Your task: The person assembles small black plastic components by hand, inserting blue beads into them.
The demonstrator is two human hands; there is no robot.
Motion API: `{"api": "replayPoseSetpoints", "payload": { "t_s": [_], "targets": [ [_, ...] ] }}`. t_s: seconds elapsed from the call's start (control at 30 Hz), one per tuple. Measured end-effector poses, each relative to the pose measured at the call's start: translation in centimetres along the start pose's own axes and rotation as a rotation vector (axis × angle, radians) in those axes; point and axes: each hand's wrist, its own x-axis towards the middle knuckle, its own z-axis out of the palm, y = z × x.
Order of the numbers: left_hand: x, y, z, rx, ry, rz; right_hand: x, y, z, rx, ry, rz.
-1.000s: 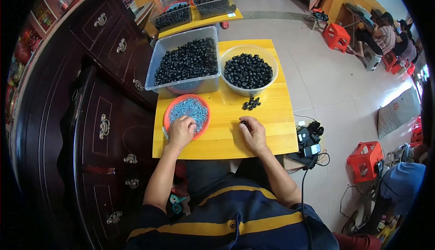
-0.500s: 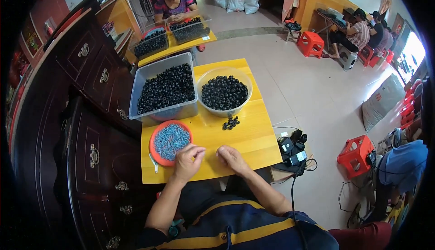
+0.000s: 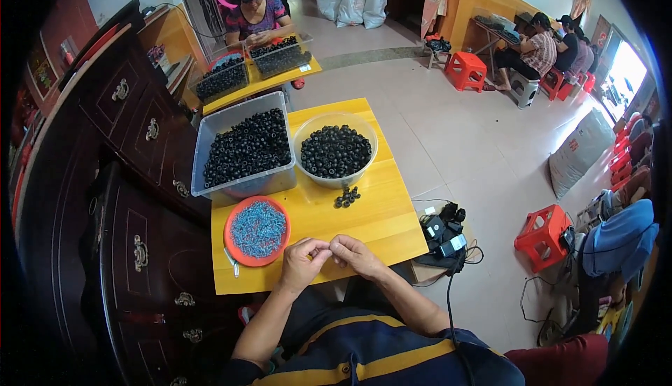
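Observation:
My left hand (image 3: 302, 263) and my right hand (image 3: 355, 255) meet fingertip to fingertip over the near edge of the yellow table (image 3: 381, 218). Both are closed in a pinch; whatever sits between the fingers is too small or hidden to name. Just left of them lies a red round dish (image 3: 228, 235) heaped with small bluish metal screw-like pieces (image 3: 257, 228). Beyond it are a clear rectangular bin (image 3: 203, 149) and a round clear tub (image 3: 371, 160), both holding small black ring-shaped parts (image 3: 336, 151). A few loose black parts (image 3: 347, 197) lie in front of the tub.
Dark wooden drawers (image 3: 129, 176) crowd the left side. A person (image 3: 255, 11) sits at another yellow table ahead. Black devices with cables (image 3: 444, 230) rest at the table's right. Red stools (image 3: 542, 237) and a white sack (image 3: 581, 149) stand on the floor further right.
My left hand has left the dish's edge and moved right, bringing its fingertips to those of my right hand. The whole view has shifted slightly.

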Motion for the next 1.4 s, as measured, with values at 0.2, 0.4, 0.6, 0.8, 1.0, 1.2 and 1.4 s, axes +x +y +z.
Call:
{"api": "replayPoseSetpoints", "payload": {
  "t_s": [0.2,0.4,0.6,0.8,1.0,1.2,1.4],
  "targets": [
    [-0.2,-0.3,0.6,-0.115,0.045,-0.043,0.1,0.1,0.1,-0.003,0.032,-0.014],
    [-0.3,-0.4,0.9,-0.075,0.044,-0.075,0.0,0.9,0.3,-0.076,0.088,-0.027],
    [-0.3,-0.4,1.1,0.037,0.025,-0.061,0.0,1.0,0.7,-0.215,0.166,-0.082],
    [0.0,-1.1,1.1,0.061,-0.003,-0.082,0.0,0.9,0.9,-0.285,0.189,-0.128],
    [-0.1,-1.4,1.2,0.078,-0.049,-0.109,-0.2,0.7,1.0,-0.313,0.181,-0.138],
    [-0.3,-1.5,1.7,-0.068,-0.012,-0.16,-0.1,1.0,0.4,-0.211,0.168,-0.11],
    [-0.5,-2.1,1.8,-0.102,0.017,-0.123,-0.1,0.9,0.5,-0.184,0.166,-0.055]
  ]
}}
